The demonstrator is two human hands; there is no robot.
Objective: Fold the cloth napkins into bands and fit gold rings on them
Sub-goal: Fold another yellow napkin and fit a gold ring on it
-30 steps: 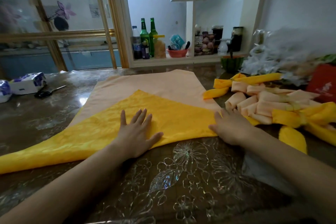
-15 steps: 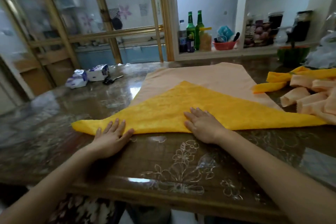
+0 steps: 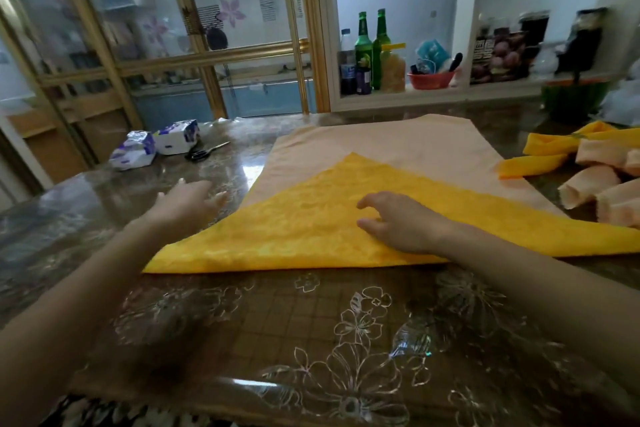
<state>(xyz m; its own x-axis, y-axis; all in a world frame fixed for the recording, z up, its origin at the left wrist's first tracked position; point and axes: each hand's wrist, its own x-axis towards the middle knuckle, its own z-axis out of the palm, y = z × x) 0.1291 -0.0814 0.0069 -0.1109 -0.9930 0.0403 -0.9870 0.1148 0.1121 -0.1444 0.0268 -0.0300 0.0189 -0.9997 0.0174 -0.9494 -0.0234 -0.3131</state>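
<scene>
Far beyond my left hand, two tissue packs [image 3: 156,146] and black scissors [image 3: 204,153] lie on the glossy tabletop [image 3: 311,322]. The left hand [image 3: 188,199] is blurred; its fingers are spread and relaxed and hold nothing. It is over the bare tabletop, just beside the left sloping edge of the yellow napkin [image 3: 304,232]. I cannot tell whether it touches the surface.

The yellow napkin lies flat as a wide triangle, with its long folded edge toward me and its tip pointing away. Under it lies a bigger peach napkin [image 3: 381,139], spread flat.

My right hand [image 3: 401,222] rests on the middle of the yellow napkin, fingers loosely bent, not gripping the cloth. To the right of this hand, well apart, there is a pile of folded bands [image 3: 588,184], yellow and peach. Two green bottles [image 3: 372,45] stand on the shelf far behind.
</scene>
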